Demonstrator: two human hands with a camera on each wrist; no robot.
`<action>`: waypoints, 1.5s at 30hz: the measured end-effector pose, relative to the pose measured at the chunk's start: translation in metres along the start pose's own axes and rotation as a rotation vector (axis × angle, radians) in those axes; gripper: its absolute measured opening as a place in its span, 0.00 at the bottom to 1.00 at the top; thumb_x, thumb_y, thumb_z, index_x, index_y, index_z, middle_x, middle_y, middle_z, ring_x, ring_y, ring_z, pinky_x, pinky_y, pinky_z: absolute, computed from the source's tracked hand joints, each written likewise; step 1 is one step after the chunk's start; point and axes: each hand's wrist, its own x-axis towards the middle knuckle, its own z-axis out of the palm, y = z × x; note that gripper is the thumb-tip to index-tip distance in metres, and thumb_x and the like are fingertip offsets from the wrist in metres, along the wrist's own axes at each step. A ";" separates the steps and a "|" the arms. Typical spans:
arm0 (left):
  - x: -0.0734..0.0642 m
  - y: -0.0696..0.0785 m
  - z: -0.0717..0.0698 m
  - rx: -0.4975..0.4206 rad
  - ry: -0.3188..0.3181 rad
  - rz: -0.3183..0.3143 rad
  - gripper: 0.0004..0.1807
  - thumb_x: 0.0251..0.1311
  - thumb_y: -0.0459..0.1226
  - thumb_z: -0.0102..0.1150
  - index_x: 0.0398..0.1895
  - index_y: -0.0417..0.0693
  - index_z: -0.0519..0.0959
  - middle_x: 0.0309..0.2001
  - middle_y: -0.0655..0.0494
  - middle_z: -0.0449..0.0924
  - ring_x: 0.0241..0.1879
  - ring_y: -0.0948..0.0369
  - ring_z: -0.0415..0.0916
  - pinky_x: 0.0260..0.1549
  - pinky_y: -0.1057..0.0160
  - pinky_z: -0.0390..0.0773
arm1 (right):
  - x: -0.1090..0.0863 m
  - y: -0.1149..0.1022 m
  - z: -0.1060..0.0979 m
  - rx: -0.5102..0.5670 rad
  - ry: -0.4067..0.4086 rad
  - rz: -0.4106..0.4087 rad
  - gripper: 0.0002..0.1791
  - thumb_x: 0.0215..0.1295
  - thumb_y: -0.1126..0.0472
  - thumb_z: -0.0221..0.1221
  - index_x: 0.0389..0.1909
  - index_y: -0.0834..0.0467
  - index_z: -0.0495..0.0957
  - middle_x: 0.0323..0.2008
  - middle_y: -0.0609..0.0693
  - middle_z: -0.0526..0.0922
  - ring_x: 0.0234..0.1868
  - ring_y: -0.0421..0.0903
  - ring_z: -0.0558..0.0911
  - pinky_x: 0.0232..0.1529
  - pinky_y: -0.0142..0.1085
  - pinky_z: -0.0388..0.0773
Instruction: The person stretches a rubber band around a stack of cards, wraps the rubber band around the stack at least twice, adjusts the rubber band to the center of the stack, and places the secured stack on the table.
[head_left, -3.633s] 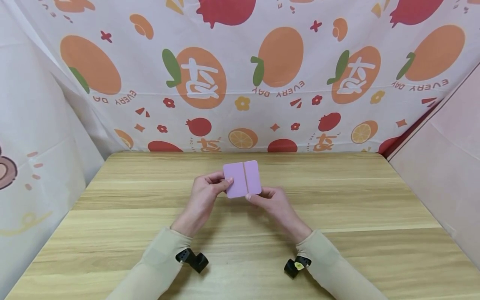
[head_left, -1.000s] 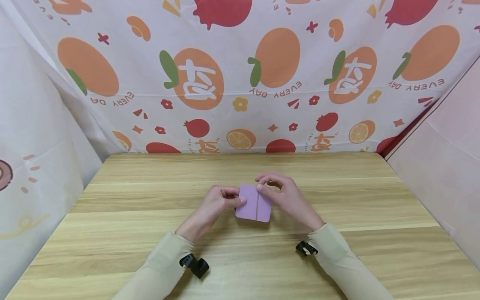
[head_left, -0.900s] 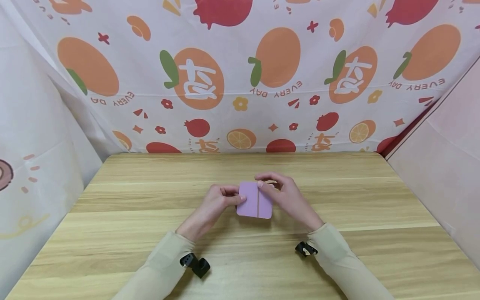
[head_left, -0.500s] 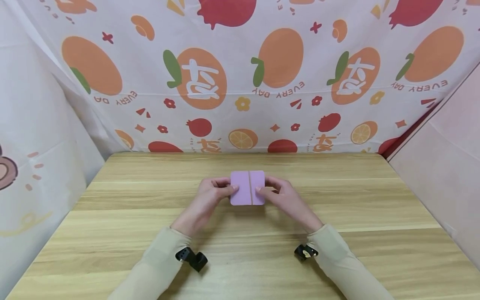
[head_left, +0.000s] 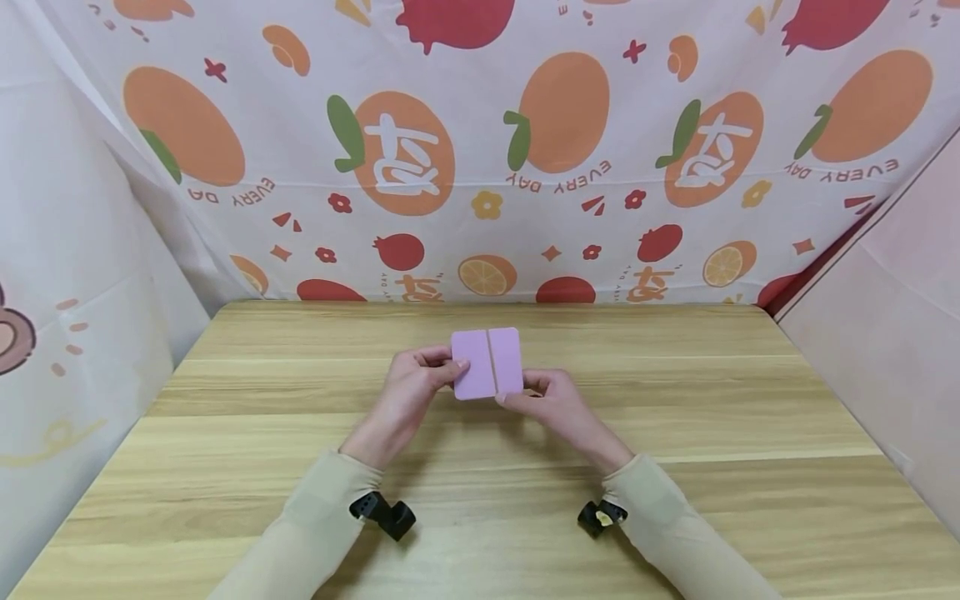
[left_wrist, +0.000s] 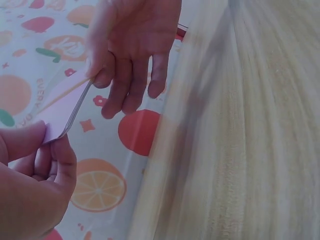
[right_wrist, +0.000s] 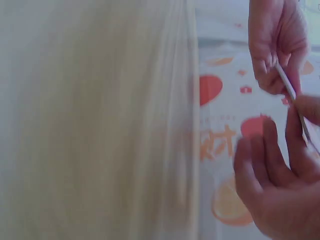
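Both hands hold a small stack of square lilac cards (head_left: pixel 472 367) above the table, with a tan elastic band (head_left: pixel 492 362) running across it right of the middle. My left hand (head_left: pixel 411 385) pinches the left edge, thumb on the front face and fingers behind. At the lower right corner, my right hand (head_left: pixel 553 404) pinches the stack, its thumb tip right at the lower end of the band. In the left wrist view the thin layered edges of the cards (left_wrist: pixel 75 112) show. The right wrist view shows the stack (right_wrist: pixel 290 90) edge-on; the other fingers of the right hand extend loosely.
The wooden table (head_left: pixel 480 517) spreads under both forearms. A fruit-print cloth (head_left: pixel 480 167) hangs along its back edge, with pale cloths at the left and right sides. Black wrist cameras (head_left: pixel 384 517) are strapped over beige sleeves.
The right hand has gone from the top edge, past the right side, to the lower right corner. The stack has risen slightly, moved left and tilted a little.
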 end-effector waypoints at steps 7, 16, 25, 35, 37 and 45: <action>-0.002 0.000 0.001 -0.002 0.042 0.032 0.14 0.62 0.27 0.60 0.49 0.26 0.79 0.32 0.55 0.81 0.34 0.62 0.75 0.41 0.62 0.72 | -0.003 -0.003 0.012 0.088 0.069 0.055 0.16 0.60 0.61 0.67 0.46 0.67 0.84 0.39 0.55 0.87 0.43 0.43 0.82 0.47 0.36 0.76; -0.004 -0.001 0.009 -0.028 0.017 0.041 0.13 0.62 0.26 0.59 0.47 0.25 0.79 0.31 0.55 0.81 0.33 0.62 0.75 0.40 0.61 0.72 | -0.006 -0.002 0.021 0.146 0.087 0.111 0.16 0.58 0.61 0.68 0.44 0.68 0.84 0.36 0.54 0.87 0.37 0.41 0.80 0.44 0.37 0.76; -0.002 -0.004 0.007 -0.025 0.001 0.031 0.13 0.63 0.27 0.59 0.48 0.25 0.79 0.32 0.54 0.81 0.33 0.62 0.75 0.41 0.61 0.72 | -0.008 -0.004 0.023 0.179 0.088 0.142 0.16 0.59 0.61 0.67 0.45 0.68 0.83 0.37 0.54 0.86 0.38 0.41 0.80 0.46 0.39 0.77; 0.000 -0.003 0.002 -0.044 0.001 0.016 0.15 0.63 0.27 0.59 0.51 0.25 0.78 0.32 0.55 0.82 0.32 0.62 0.76 0.41 0.62 0.73 | -0.007 -0.003 0.018 0.191 0.067 0.160 0.19 0.61 0.58 0.66 0.49 0.65 0.82 0.41 0.54 0.85 0.42 0.47 0.80 0.49 0.45 0.76; 0.000 -0.002 0.001 -0.045 0.007 0.021 0.15 0.63 0.27 0.59 0.51 0.25 0.78 0.32 0.55 0.82 0.32 0.62 0.76 0.41 0.62 0.73 | -0.007 -0.003 0.017 0.198 0.077 0.160 0.19 0.61 0.58 0.66 0.48 0.66 0.82 0.41 0.54 0.84 0.42 0.46 0.79 0.49 0.43 0.76; -0.001 -0.001 0.003 -0.049 0.022 0.019 0.14 0.63 0.27 0.59 0.49 0.24 0.78 0.30 0.56 0.81 0.32 0.63 0.75 0.39 0.64 0.73 | -0.006 -0.002 0.019 0.189 0.095 0.146 0.17 0.60 0.59 0.67 0.47 0.66 0.83 0.39 0.52 0.85 0.39 0.43 0.79 0.45 0.39 0.76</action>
